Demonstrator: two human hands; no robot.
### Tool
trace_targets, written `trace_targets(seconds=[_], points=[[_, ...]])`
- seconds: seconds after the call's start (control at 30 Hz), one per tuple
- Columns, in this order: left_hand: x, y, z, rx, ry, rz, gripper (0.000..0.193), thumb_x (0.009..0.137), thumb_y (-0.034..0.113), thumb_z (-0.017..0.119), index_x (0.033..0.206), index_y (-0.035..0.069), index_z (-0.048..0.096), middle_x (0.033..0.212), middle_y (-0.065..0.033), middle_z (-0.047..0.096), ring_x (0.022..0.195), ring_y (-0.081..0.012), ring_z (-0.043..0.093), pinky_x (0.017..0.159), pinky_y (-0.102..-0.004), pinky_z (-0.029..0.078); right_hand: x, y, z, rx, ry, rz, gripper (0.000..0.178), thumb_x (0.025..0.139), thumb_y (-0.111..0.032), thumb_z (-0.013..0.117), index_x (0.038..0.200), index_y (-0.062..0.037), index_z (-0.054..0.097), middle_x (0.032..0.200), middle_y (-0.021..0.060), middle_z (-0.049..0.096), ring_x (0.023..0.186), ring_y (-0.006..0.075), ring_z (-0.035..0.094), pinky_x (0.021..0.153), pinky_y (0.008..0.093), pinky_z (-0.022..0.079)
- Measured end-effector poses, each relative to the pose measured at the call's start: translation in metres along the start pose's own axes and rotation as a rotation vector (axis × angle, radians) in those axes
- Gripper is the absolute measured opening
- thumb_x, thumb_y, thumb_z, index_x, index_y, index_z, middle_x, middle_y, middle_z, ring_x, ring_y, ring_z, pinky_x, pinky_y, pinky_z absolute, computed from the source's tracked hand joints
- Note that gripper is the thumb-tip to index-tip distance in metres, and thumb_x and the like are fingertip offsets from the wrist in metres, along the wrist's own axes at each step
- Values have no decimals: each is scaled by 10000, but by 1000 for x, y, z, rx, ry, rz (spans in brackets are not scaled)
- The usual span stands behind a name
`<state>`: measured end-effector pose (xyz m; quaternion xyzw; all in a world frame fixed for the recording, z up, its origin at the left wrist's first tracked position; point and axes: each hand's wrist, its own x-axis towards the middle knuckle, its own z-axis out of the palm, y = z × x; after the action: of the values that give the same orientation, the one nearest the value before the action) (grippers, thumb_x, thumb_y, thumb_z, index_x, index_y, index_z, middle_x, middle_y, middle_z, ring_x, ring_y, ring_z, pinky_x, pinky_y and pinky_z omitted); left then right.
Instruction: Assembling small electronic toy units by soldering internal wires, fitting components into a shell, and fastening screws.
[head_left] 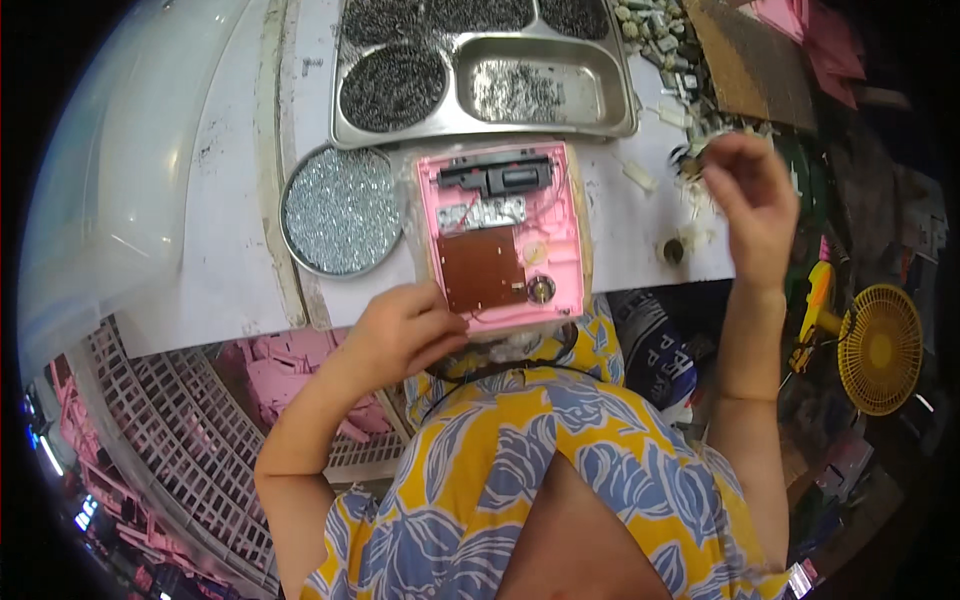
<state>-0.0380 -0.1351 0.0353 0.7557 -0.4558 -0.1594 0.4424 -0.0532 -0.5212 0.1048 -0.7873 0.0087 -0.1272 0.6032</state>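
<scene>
**Pink case filled along its left and far sides, open on top**

Nearest you, below the table on the left, pink pieces (290, 375) lie by a slatted crate (170, 420). Your left hand (405, 330) is half curled at the case's near left corner, fingertips at its rim; you may be steadying it, but I can't tell whether you grip it. The case (567, 230) lies open on the table (230, 200), in front of you. Inside, from near to far, you have a round metal part (541, 289) at right, a brown board (482, 272) at left, a silver plate (482, 214) and a black unit (500, 177), with thin wires. I judge these placed; whether they're fastened I can't tell. Closing it appears not yet done.

Right of the case sits a small round piece (672, 250). Beyond it, your right hand (755, 195) is raised, fingers bent, partly closed; whether it holds anything is unclear. Left of the case stands a tin (312, 268) of silver bits. Farther off are a metal tray (480, 136) of dark bits and, at right, loose parts (672, 60).
</scene>
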Motion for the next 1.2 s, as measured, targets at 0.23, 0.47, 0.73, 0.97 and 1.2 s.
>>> trace_targets(seconds=[0.23,0.47,0.73,0.97,1.2], points=[[-2,13,0,50,8,-47,198,760,89,820,922,61,711,789,-99,569,698,-276,592,602,-370,479,20,19,2,-384,124,-178,157,868,-51,724,1015,3,711,912,25,689,828,100,607,782,260,498],[-4,12,3,37,24,-62,181,772,108,820,913,71,712,795,-97,577,714,-277,606,616,-367,492,235,40,-29,-747,272,-350,213,858,-209,718,1015,-67,740,917,98,761,864,244,716,785,361,542],[-8,4,5,-2,51,5,153,814,171,792,906,94,698,804,-67,590,706,-273,615,610,-382,500,371,70,-17,-1195,-14,-677,172,851,-87,701,1022,-83,712,988,100,702,963,326,608,874,435,488],[-4,-5,5,-95,7,26,162,802,227,816,894,131,723,751,-37,581,663,-240,600,582,-370,472,382,85,-20,-981,45,-609,151,881,-66,662,1027,-55,697,986,122,694,905,309,677,800,378,533],[-3,-10,1,-181,-45,40,146,863,208,735,957,113,675,771,-47,599,712,-256,625,601,-390,495,389,107,-22,-936,-32,-749,134,884,-4,660,1012,-32,690,935,115,683,836,243,682,744,341,543]])
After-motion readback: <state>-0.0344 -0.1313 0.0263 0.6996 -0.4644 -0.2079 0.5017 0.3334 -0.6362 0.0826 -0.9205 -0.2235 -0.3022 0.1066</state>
